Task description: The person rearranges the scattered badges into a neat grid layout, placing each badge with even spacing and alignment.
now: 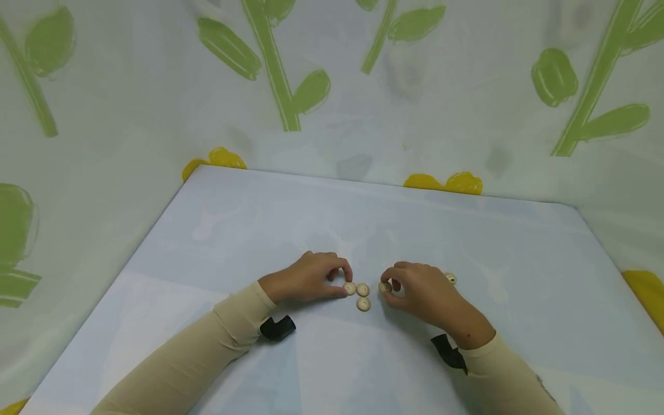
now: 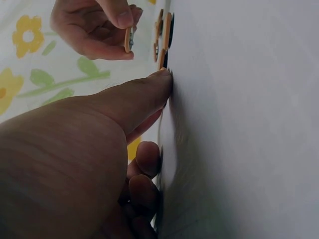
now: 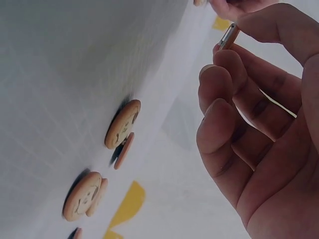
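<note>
On the table, my left hand (image 1: 313,278) pinches a round wooden disc (image 1: 350,288) between thumb and index finger, with the disc lying flat. Two similar discs, a near one (image 1: 363,304) and a far one (image 1: 362,289), lie just to its right, close together. My right hand (image 1: 422,291) holds another wooden disc (image 1: 385,286) by its edge between thumb and fingers, raised off the tabletop. In the right wrist view this disc (image 3: 229,37) is seen edge-on, with a shiny strip along one side. Dark marks like a simple face show on a lying disc (image 3: 123,124).
Beyond my right hand, one more disc (image 1: 451,278) peeks out, partly hidden. The right wrist view has several discs, including a tilted-looking one (image 3: 82,196). Around the pale table (image 1: 290,207) hangs a white cloth (image 1: 337,138) with green leaves and yellow flowers.
</note>
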Action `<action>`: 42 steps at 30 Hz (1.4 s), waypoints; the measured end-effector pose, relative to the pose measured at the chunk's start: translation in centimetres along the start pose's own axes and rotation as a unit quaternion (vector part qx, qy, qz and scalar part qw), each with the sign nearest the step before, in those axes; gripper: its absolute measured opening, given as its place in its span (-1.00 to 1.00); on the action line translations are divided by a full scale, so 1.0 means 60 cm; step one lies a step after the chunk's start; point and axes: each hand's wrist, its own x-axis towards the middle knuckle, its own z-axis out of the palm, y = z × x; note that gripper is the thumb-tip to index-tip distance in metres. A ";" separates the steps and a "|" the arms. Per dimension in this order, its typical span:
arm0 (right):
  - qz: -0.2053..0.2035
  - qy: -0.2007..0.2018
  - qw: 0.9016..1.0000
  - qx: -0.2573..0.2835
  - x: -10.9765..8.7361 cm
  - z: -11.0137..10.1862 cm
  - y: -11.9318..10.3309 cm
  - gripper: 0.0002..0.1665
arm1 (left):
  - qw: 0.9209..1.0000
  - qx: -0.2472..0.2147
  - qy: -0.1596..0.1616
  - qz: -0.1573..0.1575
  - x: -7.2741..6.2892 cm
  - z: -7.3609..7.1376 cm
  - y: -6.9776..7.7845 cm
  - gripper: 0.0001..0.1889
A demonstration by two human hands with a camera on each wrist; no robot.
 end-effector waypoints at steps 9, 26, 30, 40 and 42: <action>0.004 0.006 1.000 -0.027 -0.017 -0.012 0.011 -0.91 | 1.000 0.003 0.004 0.005 0.003 0.004 0.004 -0.83; 0.011 0.012 0.999 -0.037 -0.052 -0.015 0.036 -0.84 | 1.000 -0.005 0.000 0.001 -0.003 0.002 0.000 -0.83; 0.022 0.019 0.998 -0.048 -0.063 -0.012 0.047 -0.81 | 1.000 -0.002 0.001 0.003 -0.002 0.000 -0.001 -0.82; 0.033 0.023 0.998 -0.051 -0.082 -0.014 0.060 -0.82 | 1.000 0.002 0.001 0.007 -0.003 -0.002 0.000 -0.82; 0.042 0.025 0.997 -0.057 -0.086 -0.016 0.063 -0.83 | 1.000 0.002 0.002 0.010 -0.001 -0.002 0.001 -0.83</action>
